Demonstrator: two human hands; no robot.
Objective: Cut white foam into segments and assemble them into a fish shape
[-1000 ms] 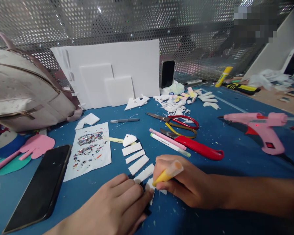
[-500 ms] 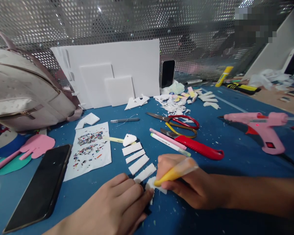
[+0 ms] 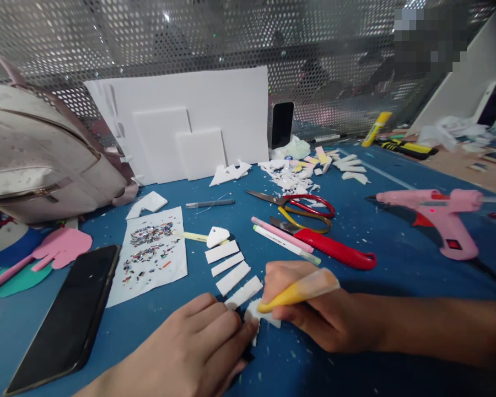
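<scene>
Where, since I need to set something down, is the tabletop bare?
Mostly bare patches: between the red-handled tool and pink glue gun, and between the flat phone and left hand. It's crowded around the scissors and pens, and at the white scraps behind.

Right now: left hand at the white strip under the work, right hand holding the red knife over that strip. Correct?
Not quite: the head view shows the right hand holding a yellow pen, not the red knife, which lies on the table. The left hand is at the white strip, as you said.
</scene>
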